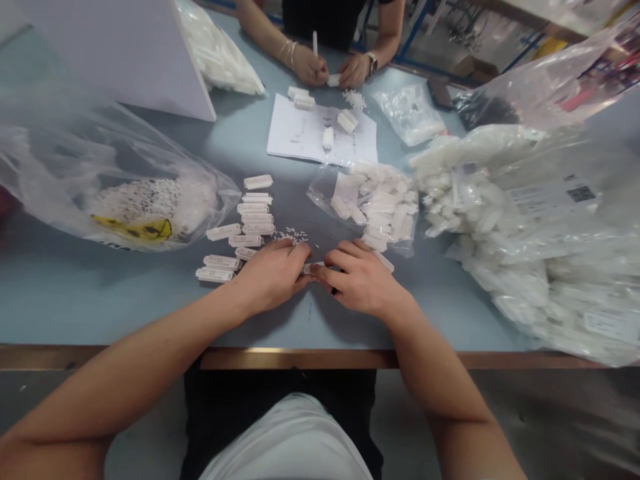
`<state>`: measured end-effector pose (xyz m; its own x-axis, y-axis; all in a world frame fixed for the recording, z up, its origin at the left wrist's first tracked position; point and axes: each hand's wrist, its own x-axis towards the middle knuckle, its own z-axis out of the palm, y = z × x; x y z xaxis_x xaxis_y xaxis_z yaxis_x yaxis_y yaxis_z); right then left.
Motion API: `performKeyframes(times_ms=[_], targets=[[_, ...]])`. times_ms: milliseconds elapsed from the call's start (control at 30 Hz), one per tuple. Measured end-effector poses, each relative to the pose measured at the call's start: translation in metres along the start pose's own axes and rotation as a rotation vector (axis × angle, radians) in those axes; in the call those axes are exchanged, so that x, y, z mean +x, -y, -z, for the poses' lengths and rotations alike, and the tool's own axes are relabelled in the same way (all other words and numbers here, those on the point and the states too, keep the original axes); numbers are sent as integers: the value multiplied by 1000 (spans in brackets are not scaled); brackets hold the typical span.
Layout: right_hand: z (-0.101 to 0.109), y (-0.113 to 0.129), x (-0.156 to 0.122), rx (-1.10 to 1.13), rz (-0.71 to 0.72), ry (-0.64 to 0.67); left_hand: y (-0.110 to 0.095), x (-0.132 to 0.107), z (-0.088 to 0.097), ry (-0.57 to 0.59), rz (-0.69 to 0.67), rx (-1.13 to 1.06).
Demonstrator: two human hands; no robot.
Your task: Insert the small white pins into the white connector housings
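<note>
- Your left hand (270, 275) has its fingers closed on the left end of a small, white, oblong plastic piece (307, 269), near the front of the blue-grey tabletop (120, 290).
- Your right hand (364, 277), with a black ring (334, 291) on one finger, touches the piece from the right; I cannot tell whether it clamps.
- That piece's long axis runs left to right, roughly along the table edge; your fingers cover part of it.
- Beside your left hand, white slotted oblong plastic cases (256, 209) form a column, long axes mostly left to right too.
- Just past your fingertips, tiny white bits (294, 235) lie scattered.
- Beyond your right hand, a clear plastic bag (320, 191) holds white oblong parts (384, 205).
- Farther off, a co-worker's hand (309, 65) grips a white pen-like tool (315, 43).
</note>
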<state>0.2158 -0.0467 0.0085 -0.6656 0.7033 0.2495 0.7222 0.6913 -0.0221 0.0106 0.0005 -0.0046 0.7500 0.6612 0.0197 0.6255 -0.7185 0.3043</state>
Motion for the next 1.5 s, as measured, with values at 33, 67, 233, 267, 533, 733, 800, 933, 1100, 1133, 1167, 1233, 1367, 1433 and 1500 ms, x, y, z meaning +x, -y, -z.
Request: performKeyframes(times_ms=[33,67,233,267,533,733,800,933,1100,1133,1167,1233,1367,1433,1500], targets=[[0,1,1,-4,13,5,0,0,0,3,0,8],[0,3,1,-6,22,11,0,0,0,7,0,17],[-3,0,1,55,-60,-19,0,0,0,18,3,25],[-5,-3,1,79,-114,-42,0,0,1,20,-4,28],[-18,-22,13,138,-342,75,1,0,8,51,-72,74],[-25,-19,25,68,-317,133,1,0,9,43,-81,81],[-26,-18,26,21,-317,127,0,0,10,44,-80,79],[-23,-20,21,48,-337,112,0,0,11,36,-79,72],[-12,-19,6,231,-307,-1,1,-1,11,-3,-76,92],[-10,-17,3,252,-304,-3,1,-1,10,-9,-75,95],[-8,-14,0,263,-303,7,2,-1,10,-14,-73,96],[-5,-8,-3,264,-298,44,2,-1,9,-18,-65,100],[-4,0,-4,213,-254,95,2,-1,8,-24,-42,91],[-4,2,-4,174,-231,97,2,-1,7,-24,-29,78],[-5,2,-4,146,-218,89,2,0,7,-20,-19,71]])
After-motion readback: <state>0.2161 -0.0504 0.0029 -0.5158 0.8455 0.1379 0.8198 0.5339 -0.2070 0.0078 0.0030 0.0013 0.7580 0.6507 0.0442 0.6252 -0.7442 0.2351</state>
